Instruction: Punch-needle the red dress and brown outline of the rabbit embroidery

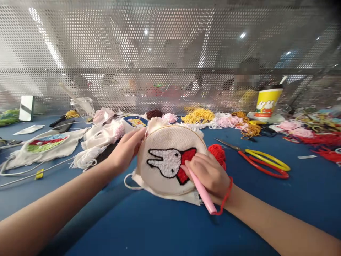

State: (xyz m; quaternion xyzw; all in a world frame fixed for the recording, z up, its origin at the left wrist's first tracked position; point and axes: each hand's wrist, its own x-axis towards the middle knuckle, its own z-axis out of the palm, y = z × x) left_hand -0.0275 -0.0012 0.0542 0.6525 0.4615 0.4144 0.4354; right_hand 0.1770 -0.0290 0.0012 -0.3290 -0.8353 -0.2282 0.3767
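Observation:
An embroidery hoop [151, 177] with cream cloth stands tilted toward me, bearing a white yarn rabbit head [167, 165] with black outlines and a red part [188, 155] beside it. My left hand [130, 147] grips the hoop's upper left rim, its fingertips hidden behind the cloth. In my right hand [209, 174] is a pink punch needle [201, 192], its tip end at the red part and hidden by my fingers. Red yarn [227, 195] runs from the handle's lower end over my wrist. A red yarn ball [217, 154] lies just behind that hand.
Red-and-yellow-handled scissors [255, 160] lie open at right. Yellow yarn [198, 116] and other yarn heaps line the back, before a perforated metal screen [170, 53]. A yellow cup [268, 101] stands back right. At left are another embroidered cloth [39, 156] and a phone [26, 107].

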